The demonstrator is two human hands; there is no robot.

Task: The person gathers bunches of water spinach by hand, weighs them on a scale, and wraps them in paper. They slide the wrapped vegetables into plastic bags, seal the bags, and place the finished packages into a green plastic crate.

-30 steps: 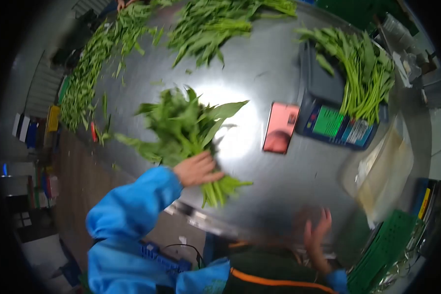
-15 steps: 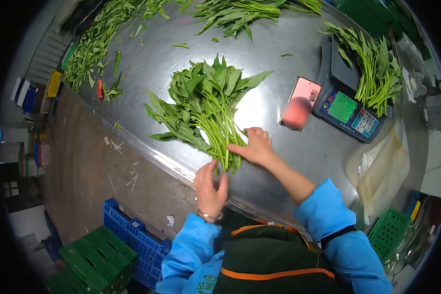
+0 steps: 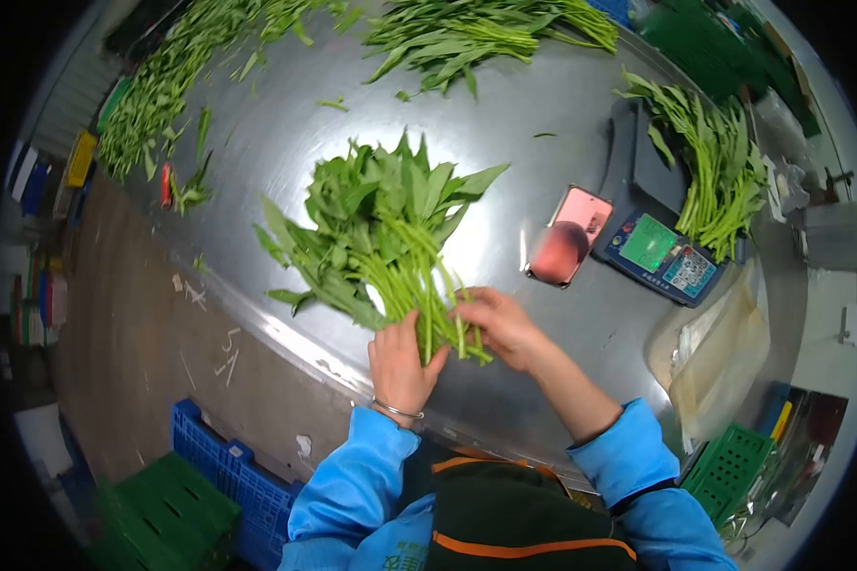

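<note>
A bunch of leafy greens (image 3: 381,224) lies on the metal table (image 3: 286,124), its leaves pointing away from me and its cut stems toward me. My left hand (image 3: 403,366), with a bracelet at the wrist, is closed around the left side of the stem ends. On the right side, my right hand (image 3: 495,326) grips some stems between thumb and bent fingers; part of those fingers is hidden. To the right lie a phone (image 3: 569,235) with a pink screen and a digital scale (image 3: 647,243) with more greens (image 3: 719,171) on it.
Loose greens (image 3: 176,76) spread along the far left edge, near a red object (image 3: 167,185). Another pile (image 3: 486,38) lies at the back. A plastic bag (image 3: 724,352) rests at the right. Green crates (image 3: 167,514) and a blue pallet (image 3: 229,476) stand on the floor.
My left hand has moved onto the stems and closed on them. My right hand's fingers have curled around the stem ends. The view has shifted, moving the table items slightly left and down.
</note>
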